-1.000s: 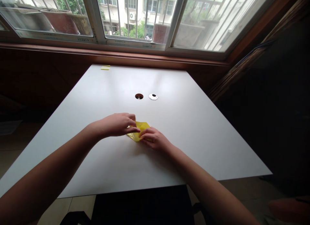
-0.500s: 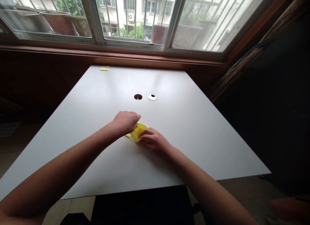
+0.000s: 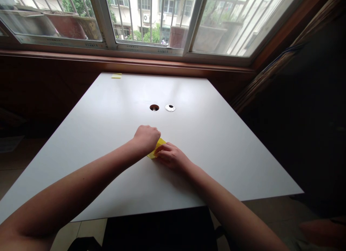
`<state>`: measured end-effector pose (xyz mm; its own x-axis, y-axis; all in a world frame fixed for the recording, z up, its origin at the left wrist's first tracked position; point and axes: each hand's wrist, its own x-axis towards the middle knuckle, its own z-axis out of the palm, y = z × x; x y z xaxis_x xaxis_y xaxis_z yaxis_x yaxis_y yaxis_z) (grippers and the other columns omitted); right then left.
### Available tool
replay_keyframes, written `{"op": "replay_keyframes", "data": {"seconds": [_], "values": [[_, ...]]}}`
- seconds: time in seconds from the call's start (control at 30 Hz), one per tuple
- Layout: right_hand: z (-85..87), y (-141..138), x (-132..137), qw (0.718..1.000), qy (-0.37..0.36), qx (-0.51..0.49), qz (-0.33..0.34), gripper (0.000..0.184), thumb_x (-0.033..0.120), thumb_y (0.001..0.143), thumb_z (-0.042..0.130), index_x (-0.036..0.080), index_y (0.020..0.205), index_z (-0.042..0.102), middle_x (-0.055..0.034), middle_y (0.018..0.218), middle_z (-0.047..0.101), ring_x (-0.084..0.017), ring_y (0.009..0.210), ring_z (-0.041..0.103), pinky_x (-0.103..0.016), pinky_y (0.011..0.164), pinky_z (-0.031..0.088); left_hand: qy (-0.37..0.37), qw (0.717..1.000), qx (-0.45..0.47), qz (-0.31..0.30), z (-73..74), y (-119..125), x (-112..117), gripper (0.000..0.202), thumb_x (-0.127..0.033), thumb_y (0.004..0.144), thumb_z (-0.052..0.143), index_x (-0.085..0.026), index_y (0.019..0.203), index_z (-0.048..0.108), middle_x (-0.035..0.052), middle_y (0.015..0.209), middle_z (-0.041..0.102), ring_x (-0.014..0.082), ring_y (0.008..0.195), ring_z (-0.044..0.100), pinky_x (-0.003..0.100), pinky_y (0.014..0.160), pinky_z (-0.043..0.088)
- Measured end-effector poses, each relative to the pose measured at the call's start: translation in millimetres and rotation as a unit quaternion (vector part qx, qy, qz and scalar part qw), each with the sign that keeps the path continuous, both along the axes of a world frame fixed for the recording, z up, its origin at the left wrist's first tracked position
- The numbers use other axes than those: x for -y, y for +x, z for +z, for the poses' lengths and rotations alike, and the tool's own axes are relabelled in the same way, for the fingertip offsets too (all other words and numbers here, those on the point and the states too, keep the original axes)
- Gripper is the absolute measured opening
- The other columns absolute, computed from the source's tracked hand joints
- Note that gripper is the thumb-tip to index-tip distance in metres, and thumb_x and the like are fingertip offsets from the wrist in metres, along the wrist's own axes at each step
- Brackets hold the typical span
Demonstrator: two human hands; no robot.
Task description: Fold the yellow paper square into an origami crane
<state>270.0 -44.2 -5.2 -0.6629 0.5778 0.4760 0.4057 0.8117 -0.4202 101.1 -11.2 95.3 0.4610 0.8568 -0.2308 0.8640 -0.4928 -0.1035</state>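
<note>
A folded yellow paper (image 3: pixel 157 147) lies on the white table (image 3: pixel 113 110), mostly hidden under my hands. My left hand (image 3: pixel 146 138) is curled into a fist and presses down on the paper's left and far part. My right hand (image 3: pixel 171 156) rests on the paper's near right edge, fingers bent and together, pinning it to the table. Only a narrow yellow strip shows between the two hands.
A round cable hole (image 3: pixel 154 107) and a white round cap (image 3: pixel 170 108) sit beyond the hands. A small stack of yellow notes (image 3: pixel 116 76) lies at the table's far left edge, below the window sill. Dark floor shows past the right edge.
My left hand has closed into a fist and slid right over the paper, covering more of it. My right hand has stayed on the paper's near edge.
</note>
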Motion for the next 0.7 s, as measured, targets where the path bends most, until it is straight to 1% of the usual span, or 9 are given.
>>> {"op": "replay_keyframes", "data": {"seconds": [0.07,0.23,0.37,0.43,0.53,0.63,0.7], "values": [[0.1,-1,0,1.0,0.0,0.003,-0.004,0.011,0.029,0.092,0.062,0.023,0.089,0.071,-0.0065,0.097,0.073,-0.019,0.079,0.061,-0.033,0.073,0.052,0.007,1.0,0.0,-0.001,0.7,3,1,0.013,-0.02,0.079,0.065,-0.017,0.09,0.071,0.0133,0.096,0.07,0.0259,0.086,0.066,0.029,0.062,0.043],[2.5,-2,1,1.0,0.0,0.005,-0.006,0.012,0.029,0.092,0.062,0.022,0.09,0.071,-0.0073,0.095,0.073,-0.019,0.077,0.059,-0.033,0.071,0.051,0.018,1.0,0.004,-0.017,-4.6,3,1,0.013,-0.021,0.079,0.067,-0.016,0.09,0.071,0.015,0.094,0.069,0.0278,0.087,0.066,0.03,0.062,0.042],[1.8,-2,1,1.0,0.007,0.002,-0.008,0.009,0.027,0.091,0.063,0.023,0.091,0.071,-0.0073,0.096,0.072,-0.019,0.077,0.059,-0.033,0.07,0.051,0.054,0.998,0.023,-0.013,-8.7,-1,2,0.013,-0.017,0.082,0.06,-0.014,0.09,0.07,0.0152,0.092,0.069,0.0279,0.086,0.066,0.031,0.06,0.041],[0.9,-2,1,1.0,0.007,0.005,-0.009,0.008,0.026,0.091,0.064,0.023,0.091,0.071,-0.0072,0.097,0.072,-0.019,0.078,0.059,-0.033,0.072,0.051,0.053,0.998,0.027,-0.011,-9.2,-3,3,0.013,-0.017,0.082,0.06,-0.014,0.091,0.069,0.0144,0.093,0.069,0.0269,0.086,0.066,0.03,0.06,0.04],[0.4,-1,1,1.0,0.003,0.011,-0.009,0.006,0.026,0.09,0.065,0.023,0.091,0.07,-0.0064,0.097,0.072,-0.018,0.077,0.059,-0.032,0.071,0.051,0.038,0.999,0.034,-0.008,-7.2,-8,3,0.014,-0.017,0.08,0.06,-0.017,0.092,0.068,0.0122,0.092,0.069,0.0236,0.082,0.066,0.028,0.058,0.039],[0.7,0,1,1.0,-0.004,0.014,-0.006,0.005,0.026,0.09,0.066,0.023,0.091,0.07,-0.0063,0.098,0.072,-0.018,0.078,0.059,-0.032,0.072,0.051,0.043,0.998,0.046,0.003,-1.8,-19,-1,0.014,-0.017,0.082,0.055,-0.019,0.09,0.067,0.0096,0.092,0.07,0.0205,0.076,0.065,0.027,0.057,0.038],[1.0,1,1,1.0,-0.01,0.013,-0.006,0.006,0.027,0.091,0.065,0.023,0.092,0.07,-0.0067,0.098,0.072,-0.018,0.078,0.059,-0.032,0.072,0.052,0.04,0.998,0.05,0.013,2.2,-27,-4,0.014,-0.021,0.084,0.053,-0.02,0.09,0.066,0.0084,0.095,0.07,0.0202,0.077,0.065,0.027,0.058,0.038]]}}
